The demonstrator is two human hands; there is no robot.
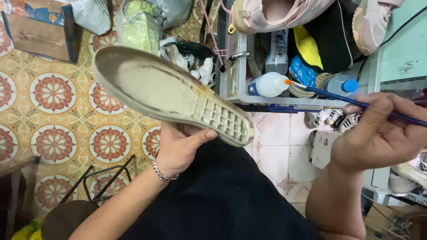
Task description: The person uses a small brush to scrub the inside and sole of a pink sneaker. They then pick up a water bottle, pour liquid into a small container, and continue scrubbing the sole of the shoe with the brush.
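Shoe [173, 95], sole up, held over the lap: pale, dirty rubber sole, smooth and stained grey-brown along heel and middle, gridded tread toward the end nearest the viewer. Left hand [180, 149], fingers closed round the shoe from beneath, thumb lying along the sole's edge; metal bracelet [162, 173] at the wrist. Right hand [378, 135], fingers pinched together on a blue brush [342, 98], orange tip pointing toward a white bottle [267, 84], well apart from the shoe. Bottle lying in a pale crate [233, 84] with a second, blue-capped bottle [342, 85], rags and odd items; pink shoes [275, 13] on top. Below, tiled floor [53, 93] with red-and-cream medallion pattern; cardboard box [40, 29] at upper left, black wire rack [104, 182] at lower left.
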